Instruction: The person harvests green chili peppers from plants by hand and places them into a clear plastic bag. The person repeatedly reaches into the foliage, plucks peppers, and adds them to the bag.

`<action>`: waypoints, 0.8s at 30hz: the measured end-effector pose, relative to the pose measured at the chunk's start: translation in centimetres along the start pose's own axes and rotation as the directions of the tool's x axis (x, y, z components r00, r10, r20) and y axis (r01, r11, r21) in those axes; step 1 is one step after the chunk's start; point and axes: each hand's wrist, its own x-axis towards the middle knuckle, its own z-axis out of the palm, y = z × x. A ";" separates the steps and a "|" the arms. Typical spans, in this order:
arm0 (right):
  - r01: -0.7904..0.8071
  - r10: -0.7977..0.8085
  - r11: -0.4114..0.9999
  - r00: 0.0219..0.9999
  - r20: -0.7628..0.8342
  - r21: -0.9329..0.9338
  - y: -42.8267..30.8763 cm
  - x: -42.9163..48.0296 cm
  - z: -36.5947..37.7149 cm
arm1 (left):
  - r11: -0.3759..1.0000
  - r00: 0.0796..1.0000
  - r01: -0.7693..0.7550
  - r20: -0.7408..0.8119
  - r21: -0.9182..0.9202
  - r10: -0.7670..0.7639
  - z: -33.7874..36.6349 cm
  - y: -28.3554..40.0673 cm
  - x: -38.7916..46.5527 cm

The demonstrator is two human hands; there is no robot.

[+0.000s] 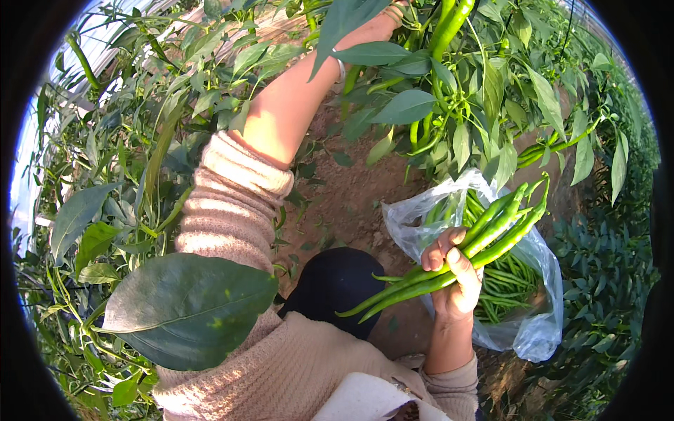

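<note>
My right hand (453, 273) grips a small bunch of long green chili peppers (497, 231), their stems pointing up to the right and their thin tips to the lower left. Just behind it stands an open clear plastic bag (550, 284) with many more green chilies (503, 287) inside. My left arm stretches far forward, and my left hand (375, 27) reaches in among pepper leaves at the top edge. Leaves and the picture's rim hide its fingers. Close beside it, thick green chilies (447, 31) hang on the pepper plant (463, 100).
Pepper plants (121, 131) crowd the left side, with one large leaf (195, 310) very near the camera. Bare brown soil (342, 194) runs between the rows. My dark-clothed knee (337, 287) is below. More chilies (558, 144) hang at right, above dense foliage (595, 279).
</note>
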 end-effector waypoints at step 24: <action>-0.033 0.035 0.999 0.996 -0.076 0.036 0.4 0.8 -0.2 | 0.819 0.849 0.522 0.057 -0.239 -0.525 1.1 -0.9 -4.9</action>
